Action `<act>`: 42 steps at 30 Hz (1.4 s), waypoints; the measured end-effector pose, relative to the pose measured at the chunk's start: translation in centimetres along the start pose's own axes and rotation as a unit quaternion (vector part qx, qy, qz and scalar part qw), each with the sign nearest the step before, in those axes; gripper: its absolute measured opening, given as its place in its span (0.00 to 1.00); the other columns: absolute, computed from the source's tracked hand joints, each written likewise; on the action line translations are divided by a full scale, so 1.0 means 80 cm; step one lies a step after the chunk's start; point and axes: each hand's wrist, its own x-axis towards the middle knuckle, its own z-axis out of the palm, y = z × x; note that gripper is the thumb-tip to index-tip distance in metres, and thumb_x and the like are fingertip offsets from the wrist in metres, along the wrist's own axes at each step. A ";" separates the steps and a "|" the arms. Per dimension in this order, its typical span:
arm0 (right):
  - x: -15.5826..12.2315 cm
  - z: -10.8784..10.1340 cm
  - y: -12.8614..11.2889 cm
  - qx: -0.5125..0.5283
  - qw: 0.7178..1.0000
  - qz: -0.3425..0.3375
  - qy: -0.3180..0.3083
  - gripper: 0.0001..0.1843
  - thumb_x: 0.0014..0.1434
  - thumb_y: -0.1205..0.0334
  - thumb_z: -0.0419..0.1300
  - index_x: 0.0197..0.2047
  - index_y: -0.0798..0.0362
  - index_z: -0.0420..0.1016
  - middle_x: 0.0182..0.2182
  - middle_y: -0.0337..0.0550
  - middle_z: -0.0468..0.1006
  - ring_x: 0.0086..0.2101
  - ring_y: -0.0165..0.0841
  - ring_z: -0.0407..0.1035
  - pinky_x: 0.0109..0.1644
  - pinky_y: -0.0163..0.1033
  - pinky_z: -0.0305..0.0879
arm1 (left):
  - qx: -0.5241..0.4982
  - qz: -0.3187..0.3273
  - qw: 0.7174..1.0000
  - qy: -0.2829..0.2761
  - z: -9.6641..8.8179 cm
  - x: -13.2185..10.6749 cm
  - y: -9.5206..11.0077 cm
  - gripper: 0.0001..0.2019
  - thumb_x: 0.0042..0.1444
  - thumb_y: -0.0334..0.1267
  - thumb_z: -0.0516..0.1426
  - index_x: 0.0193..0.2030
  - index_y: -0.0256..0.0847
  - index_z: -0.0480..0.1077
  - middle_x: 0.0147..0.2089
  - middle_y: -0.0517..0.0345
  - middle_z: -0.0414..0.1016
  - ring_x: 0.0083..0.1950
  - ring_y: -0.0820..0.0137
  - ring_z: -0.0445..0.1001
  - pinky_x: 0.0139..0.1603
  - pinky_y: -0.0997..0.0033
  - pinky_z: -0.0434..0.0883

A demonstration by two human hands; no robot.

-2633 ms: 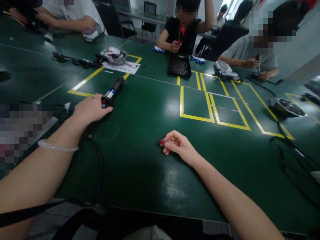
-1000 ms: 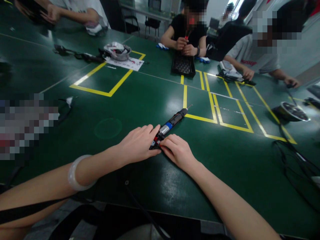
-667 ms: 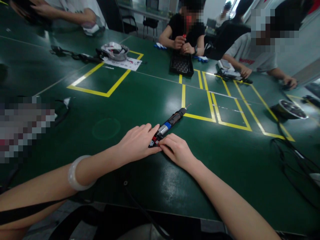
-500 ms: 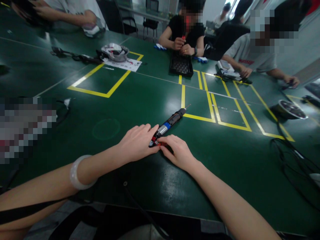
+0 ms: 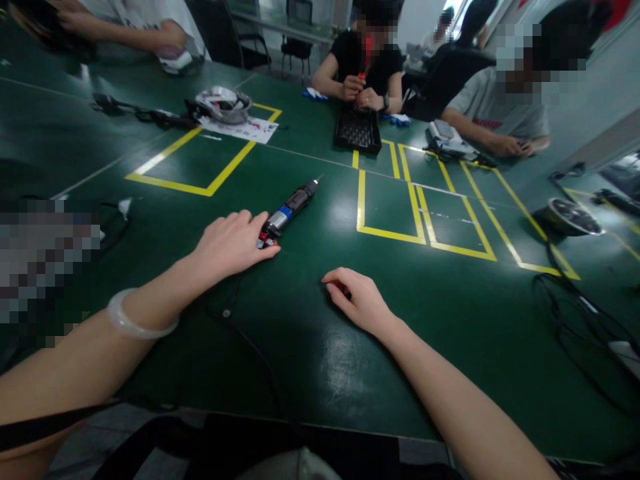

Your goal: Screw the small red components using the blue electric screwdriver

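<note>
A black electric screwdriver (image 5: 289, 212) with a silver and blue band lies on the green table (image 5: 300, 347), its tip pointing away to the upper right. My left hand (image 5: 231, 243) rests over its near end, fingers curled on the red-marked butt. A black cable (image 5: 235, 320) runs from under that hand toward me. My right hand (image 5: 357, 300) lies on the table to the right, apart from the screwdriver, fingers loosely curled with nothing visible in them. A pale bangle (image 5: 137, 319) circles my left wrist.
Yellow tape rectangles (image 5: 415, 213) mark the table. A black tray (image 5: 359, 130) and several seated people are at the far side. A metal bowl (image 5: 223, 105) on paper stands far left, a round fan part (image 5: 567, 217) and black cables (image 5: 575, 313) at right.
My left hand has slid the screwdriver to the left and further away. My right hand has come off its near end and rests alone on the table.
</note>
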 end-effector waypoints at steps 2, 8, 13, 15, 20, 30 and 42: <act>0.000 -0.001 0.001 0.003 1.000 -0.003 0.000 0.07 0.67 0.66 0.53 0.44 0.52 0.73 0.38 0.44 0.79 0.37 0.33 0.73 0.40 0.37 0.67 | -0.005 -0.038 0.999 -0.006 0.001 0.013 -0.029 0.41 0.61 0.65 0.50 0.70 0.34 0.59 0.54 0.32 0.70 0.53 0.43 0.71 0.49 0.52 0.68; 0.000 -0.002 0.001 0.004 1.000 -0.002 -0.006 0.08 0.68 0.66 0.53 0.43 0.52 0.73 0.38 0.44 0.80 0.37 0.33 0.73 0.40 0.36 0.67 | -0.029 -0.128 0.991 -0.017 0.010 0.034 -0.113 0.45 0.60 0.70 0.45 0.70 0.31 0.58 0.58 0.27 0.67 0.53 0.42 0.69 0.50 0.42 0.67; 0.001 -0.002 0.001 0.003 1.000 -0.006 -0.011 0.08 0.68 0.66 0.53 0.43 0.52 0.74 0.38 0.44 0.79 0.37 0.33 0.73 0.41 0.37 0.68 | -0.026 -0.184 0.982 0.011 0.025 0.038 -0.158 0.44 0.59 0.69 0.47 0.66 0.28 0.62 0.59 0.26 0.65 0.55 0.43 0.66 0.51 0.40 0.66; 0.001 -0.003 0.001 0.005 1.000 -0.009 -0.012 0.08 0.68 0.66 0.53 0.43 0.52 0.74 0.38 0.44 0.79 0.38 0.33 0.73 0.41 0.37 0.68 | -0.028 -0.197 0.980 0.024 0.027 0.036 -0.165 0.43 0.59 0.68 0.48 0.65 0.27 0.63 0.60 0.26 0.65 0.56 0.42 0.65 0.52 0.40 0.65; 0.001 -0.003 0.001 0.007 1.000 -0.004 -0.014 0.08 0.68 0.66 0.53 0.43 0.52 0.74 0.38 0.44 0.80 0.38 0.33 0.74 0.42 0.37 0.68 | -0.005 -0.167 0.981 0.096 0.024 0.028 -0.160 0.39 0.61 0.62 0.51 0.67 0.29 0.62 0.62 0.26 0.62 0.59 0.40 0.64 0.54 0.42 0.65; 0.001 -0.004 0.001 0.005 1.000 -0.004 -0.018 0.08 0.68 0.66 0.54 0.43 0.52 0.74 0.39 0.44 0.80 0.39 0.33 0.74 0.43 0.37 0.68 | 0.016 -0.143 0.986 0.088 0.022 0.029 -0.157 0.25 0.62 0.50 0.54 0.55 0.29 0.70 0.57 0.32 0.66 0.58 0.43 0.65 0.53 0.47 0.68; 0.001 -0.005 0.001 0.010 1.000 0.000 -0.020 0.08 0.68 0.66 0.53 0.42 0.52 0.75 0.39 0.45 0.80 0.39 0.33 0.73 0.43 0.38 0.68 | 0.001 -0.154 0.981 0.118 0.001 0.017 -0.125 0.28 0.68 0.48 0.42 0.56 0.24 0.68 0.51 0.34 0.71 0.50 0.51 0.69 0.52 0.51 0.65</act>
